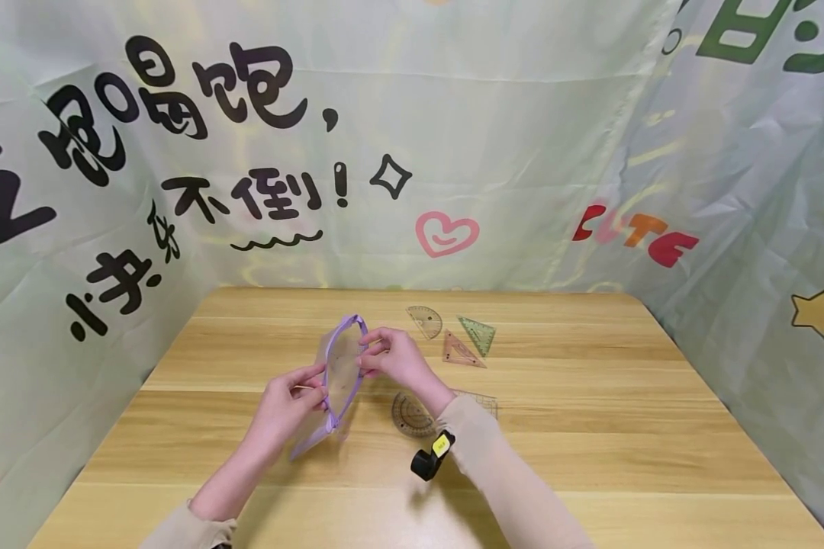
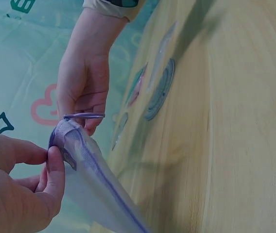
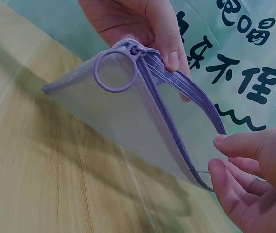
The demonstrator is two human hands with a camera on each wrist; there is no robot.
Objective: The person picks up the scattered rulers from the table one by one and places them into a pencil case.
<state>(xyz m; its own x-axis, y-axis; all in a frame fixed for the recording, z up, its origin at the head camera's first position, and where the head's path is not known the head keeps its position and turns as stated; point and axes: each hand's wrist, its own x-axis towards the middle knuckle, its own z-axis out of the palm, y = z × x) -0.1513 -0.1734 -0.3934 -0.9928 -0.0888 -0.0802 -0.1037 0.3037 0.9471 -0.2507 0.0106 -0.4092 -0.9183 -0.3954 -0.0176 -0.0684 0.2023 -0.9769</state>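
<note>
A translucent zipper pouch with purple edging (image 1: 329, 345) is held up above the table, its mouth spread apart. My left hand (image 1: 294, 402) pinches the near-left zipper edge between thumb and fingers. On the opposite edge, my right hand (image 1: 393, 357) pinches the purple zipper band. Seen in the right wrist view, the purple zipper (image 3: 196, 97) is unzipped, and a ring pull (image 3: 97, 73) hangs at one end close to the left hand (image 3: 138, 22). Through the pouch's clear side no contents show.
Behind the right hand lie a semicircular protractor (image 1: 424, 321), a green set square (image 1: 478, 335) and a reddish set square (image 1: 458, 352). A round-edged protractor (image 1: 410, 415) and a clear ruler (image 1: 484, 404) lie by the right forearm on the wooden table (image 1: 590, 427). Printed cloth walls surround it.
</note>
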